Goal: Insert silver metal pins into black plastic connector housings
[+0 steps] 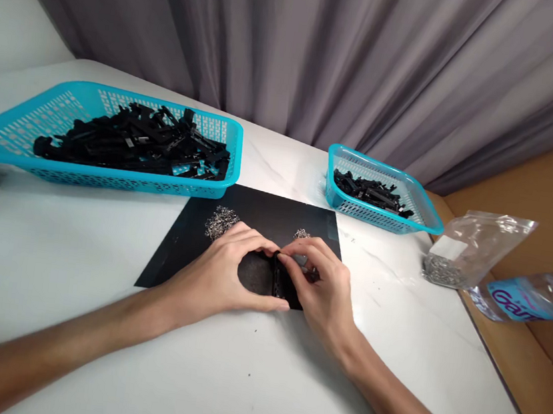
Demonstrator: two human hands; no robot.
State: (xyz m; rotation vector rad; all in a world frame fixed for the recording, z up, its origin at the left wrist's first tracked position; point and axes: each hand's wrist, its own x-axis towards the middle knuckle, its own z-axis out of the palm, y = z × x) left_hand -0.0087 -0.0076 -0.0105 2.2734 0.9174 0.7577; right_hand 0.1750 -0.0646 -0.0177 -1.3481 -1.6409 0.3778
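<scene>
Head view: slim black part (pixel 276 279) just below frame centre, over a dark mat (pixel 170 254) on the white worktop (pixel 402 330), left hand (pixel 222 264) with its grip clamped on it, thumb at the lower end, fingers at the upper. Right hand (pixel 325 280) brings thumb and forefinger to that upper end; cannot tell what its grip pinches. Blue baskets of black pieces upper left (pixel 128 180) and right of centre (pixel 335 174).
</scene>
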